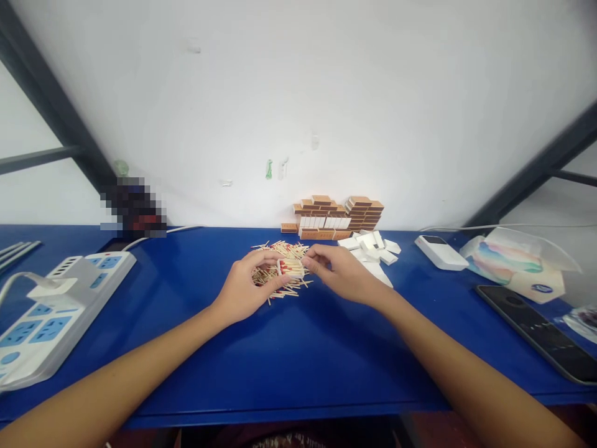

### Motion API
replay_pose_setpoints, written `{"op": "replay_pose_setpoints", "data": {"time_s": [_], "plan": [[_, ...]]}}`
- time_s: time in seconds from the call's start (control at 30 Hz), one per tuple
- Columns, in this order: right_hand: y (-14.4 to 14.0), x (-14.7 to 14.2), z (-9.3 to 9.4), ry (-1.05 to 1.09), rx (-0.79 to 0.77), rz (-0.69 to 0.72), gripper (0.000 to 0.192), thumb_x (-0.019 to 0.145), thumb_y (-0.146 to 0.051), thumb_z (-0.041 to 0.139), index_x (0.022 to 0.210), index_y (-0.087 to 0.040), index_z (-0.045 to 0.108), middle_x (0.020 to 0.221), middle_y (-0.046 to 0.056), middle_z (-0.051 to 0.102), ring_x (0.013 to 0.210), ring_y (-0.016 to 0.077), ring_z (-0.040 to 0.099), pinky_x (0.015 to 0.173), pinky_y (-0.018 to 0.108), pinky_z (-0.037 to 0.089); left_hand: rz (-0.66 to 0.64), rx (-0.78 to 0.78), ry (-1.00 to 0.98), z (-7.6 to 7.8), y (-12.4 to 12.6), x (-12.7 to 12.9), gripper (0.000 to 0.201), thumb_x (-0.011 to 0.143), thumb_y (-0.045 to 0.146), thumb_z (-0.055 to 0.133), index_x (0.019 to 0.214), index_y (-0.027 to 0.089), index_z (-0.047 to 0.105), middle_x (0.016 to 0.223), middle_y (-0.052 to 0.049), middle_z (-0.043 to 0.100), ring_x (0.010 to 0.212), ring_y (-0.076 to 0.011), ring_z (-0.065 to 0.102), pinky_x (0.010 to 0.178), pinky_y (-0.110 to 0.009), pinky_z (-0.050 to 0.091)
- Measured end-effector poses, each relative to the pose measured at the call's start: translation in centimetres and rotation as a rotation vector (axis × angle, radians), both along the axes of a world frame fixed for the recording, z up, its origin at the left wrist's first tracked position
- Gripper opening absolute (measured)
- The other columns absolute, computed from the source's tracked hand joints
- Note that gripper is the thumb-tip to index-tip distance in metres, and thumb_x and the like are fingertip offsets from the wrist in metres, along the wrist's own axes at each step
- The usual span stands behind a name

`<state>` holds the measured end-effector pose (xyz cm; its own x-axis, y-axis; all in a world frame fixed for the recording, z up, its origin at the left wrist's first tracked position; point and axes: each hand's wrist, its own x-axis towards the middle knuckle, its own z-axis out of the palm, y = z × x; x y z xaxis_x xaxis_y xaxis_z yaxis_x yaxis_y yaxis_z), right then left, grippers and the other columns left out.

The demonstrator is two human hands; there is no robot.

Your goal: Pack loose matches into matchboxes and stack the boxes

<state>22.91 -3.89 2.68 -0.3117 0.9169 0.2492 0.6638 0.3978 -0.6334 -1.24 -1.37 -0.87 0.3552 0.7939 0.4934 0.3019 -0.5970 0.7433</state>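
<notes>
Your left hand and your right hand meet over a loose pile of matches lying on the blue table. Between them you hold a small white tray packed with red-tipped matches. Your left thumb and fingers curl around its near end, pinched closed on it. Your right fingers are bent and closed down on its far end; how firmly they press cannot be told.

The tray sits just above the pile, roughly at the middle of the table, in front of the wall.

Behind the pile, against the wall, stands a stack of brown matchboxes. Just to the right of your right hand lies a scatter of empty white trays. Farther right sit a white remote, a pack of tissues and a dark phone near the table edge. On the left rests a white power strip with blue sockets and a plug in it.
</notes>
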Motion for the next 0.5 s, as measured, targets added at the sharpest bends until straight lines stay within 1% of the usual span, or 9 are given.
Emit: {"op": "replay_pose_setpoints", "data": {"time_s": [0.1,0.2,0.33,0.4,0.5], "plan": [[-0.08,-0.32,-0.34,0.007,0.029,0.005,0.032,0.106,-0.040,0.052,0.079,-0.023,0.054,0.067,-0.001,0.057,0.061,0.0150,0.049,0.058,0.031,0.033,0.003,0.021,-0.001,0.00,-0.03,0.04,0.038,0.085,0.045,0.084,0.115,0.022,0.074,0.111,-0.007,0.080,0.104,-0.0241,0.076,0.097,-0.041,0.061],[-0.27,-0.68,-0.36,-0.031,0.074,0.005,0.035,0.107,-0.040,0.048,0.076,-0.023,0.049,0.066,-0.001,0.055,0.061,0.0150,0.048,0.058,0.031,0.032,-0.014,0.019,-0.004,0.04,-0.09,0.06,0.038,0.086,0.044,0.083,0.115,0.023,0.073,0.112,-0.007,0.080,0.105,-0.0243,0.076,0.097,-0.040,0.061],[-0.33,-0.72,-0.11,-0.035,0.032,-0.020,0.042,0.110,-0.047,0.041,0.075,-0.024,0.048,0.064,-0.001,0.056,0.059,0.0154,0.050,0.058,0.031,0.032,-0.014,0.016,-0.019,0.00,-0.06,0.00,0.037,0.086,0.043,0.083,0.115,0.022,0.073,0.112,-0.007,0.080,0.104,-0.0233,0.077,0.094,-0.038,0.062],[-0.32,-0.56,-0.07,0.011,-0.011,-0.011,0.041,0.109,-0.051,0.042,0.080,-0.024,0.050,0.066,-0.001,0.058,0.061,0.0155,0.052,0.058,0.031,0.034,-0.021,0.020,-0.013,-0.09,0.00,-0.01,0.036,0.087,0.043,0.082,0.116,0.023,0.073,0.113,-0.006,0.080,0.103,-0.0226,0.077,0.095,-0.038,0.062],[-0.40,-0.29,-0.01,0.093,-0.050,0.000,0.032,0.104,-0.054,0.055,0.093,-0.023,0.055,0.074,-0.001,0.062,0.065,0.0157,0.055,0.058,0.030,0.039,-0.010,0.016,-0.018,-0.25,0.03,0.08,0.037,0.086,0.043,0.083,0.115,0.022,0.073,0.111,-0.006,0.080,0.103,-0.0233,0.076,0.095,-0.039,0.062]]}}
